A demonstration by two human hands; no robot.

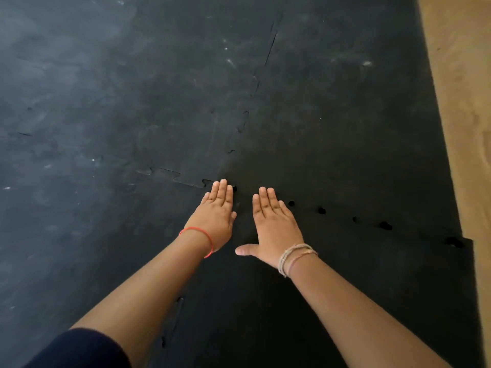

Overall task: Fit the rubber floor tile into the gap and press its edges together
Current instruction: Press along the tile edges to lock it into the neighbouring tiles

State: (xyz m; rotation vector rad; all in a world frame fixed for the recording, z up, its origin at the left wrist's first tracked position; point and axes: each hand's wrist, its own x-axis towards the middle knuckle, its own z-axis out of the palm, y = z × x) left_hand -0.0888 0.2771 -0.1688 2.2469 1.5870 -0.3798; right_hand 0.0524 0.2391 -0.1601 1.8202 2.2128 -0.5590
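- Two bare hands lay flat, palms down, on a black rubber floor tile [332, 282] with puzzle-cut interlocking edges, seen from a head camera looking down along both forearms.
- The left hand [215, 221] had its fingers straight and held together, gripping nothing, with the fingertips reaching the tile's far edge at its far left corner.
- A thin red string bracelet [198, 239] circled the left wrist, and a dark blue sleeve [79, 350] showed at the bottom left corner.
- The right hand [273, 224] was spread flat just beside the left, fingers together and thumb stuck out toward the left, also holding nothing.
- Several beige thread bracelets [295, 257] wrapped the right wrist.
- The tile sat in the near right part of the floor, lying among matching dusty black rubber mats [106, 88] on its left and far sides.
- Along the tile's far seam [353, 217], running right from the right hand, a row of small dark holes showed where the locking tabs were not fully closed.
- The left part of that seam, past the left hand, looked tighter, though the dark surface made this hard to judge.
- A tan bare floor [462, 102] ran along the right side, beside the mats.
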